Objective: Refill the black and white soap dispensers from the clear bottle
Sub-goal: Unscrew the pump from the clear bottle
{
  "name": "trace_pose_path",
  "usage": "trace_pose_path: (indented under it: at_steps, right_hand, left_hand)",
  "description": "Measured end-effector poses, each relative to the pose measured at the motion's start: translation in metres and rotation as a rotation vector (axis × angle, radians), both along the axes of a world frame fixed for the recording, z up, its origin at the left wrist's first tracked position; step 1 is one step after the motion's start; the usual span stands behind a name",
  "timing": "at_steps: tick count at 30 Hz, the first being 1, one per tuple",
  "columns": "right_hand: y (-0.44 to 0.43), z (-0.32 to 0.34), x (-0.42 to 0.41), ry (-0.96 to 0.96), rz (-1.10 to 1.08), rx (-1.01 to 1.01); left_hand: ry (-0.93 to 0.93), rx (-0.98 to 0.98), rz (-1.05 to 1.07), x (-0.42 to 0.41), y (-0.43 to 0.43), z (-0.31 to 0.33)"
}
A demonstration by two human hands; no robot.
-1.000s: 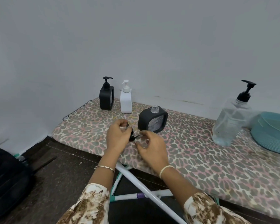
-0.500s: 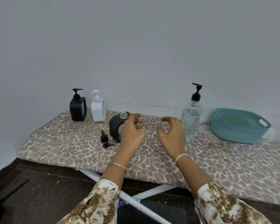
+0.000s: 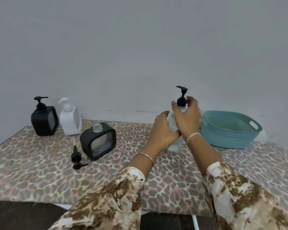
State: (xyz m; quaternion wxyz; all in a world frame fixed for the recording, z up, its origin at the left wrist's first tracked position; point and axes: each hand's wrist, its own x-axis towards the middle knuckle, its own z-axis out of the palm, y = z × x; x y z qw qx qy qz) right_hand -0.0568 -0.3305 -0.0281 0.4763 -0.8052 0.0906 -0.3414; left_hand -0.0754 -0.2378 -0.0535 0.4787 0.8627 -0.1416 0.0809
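Note:
The clear bottle with a black pump top stands on the leopard-print board, mostly hidden behind my hands. My left hand wraps round its body. My right hand curls round its neck at the black collar. An open black dispenser stands tilted at centre left, its clear neck bare. Its removed black pump lies on the board just left of it. A capped black dispenser and a white dispenser stand at the back left by the wall.
A teal plastic basket sits right of the clear bottle, close to my right hand. The grey wall runs directly behind everything. The board's front edge drops to a dark floor.
Both hands left the loose pump lying on the board and moved right to the clear bottle, which they now hold. The view has turned right.

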Motion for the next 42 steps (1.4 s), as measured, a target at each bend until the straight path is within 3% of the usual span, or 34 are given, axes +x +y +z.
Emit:
trace_pose_path:
  at_steps: [11,24,33,37,39,42]
  right_hand:
    - [-0.014,0.006,0.013,0.008,0.085,-0.025]
    - [0.022,0.013,-0.012,0.029,0.300,-0.091]
    - [0.021,0.029,-0.032,0.182,0.786,0.082]
    - [0.026,0.024,-0.038,0.074,0.642,0.049]
    - [0.025,0.018,-0.040,0.023,0.592,0.141]
    - [0.024,0.014,-0.043,0.054,0.691,0.300]
  left_hand:
    - [0.053,-0.138,0.077,0.032,-0.035,-0.001]
    - [0.056,-0.229,0.086,0.002,0.022,-0.001]
    - [0.095,-0.191,-0.035,-0.021,0.066,0.005]
    - [0.084,-0.201,-0.025,-0.025,0.068,0.004]
    - [0.055,-0.176,-0.014,-0.027,0.067,0.003]
    - [0.037,-0.175,0.011,-0.028,0.065,0.001]
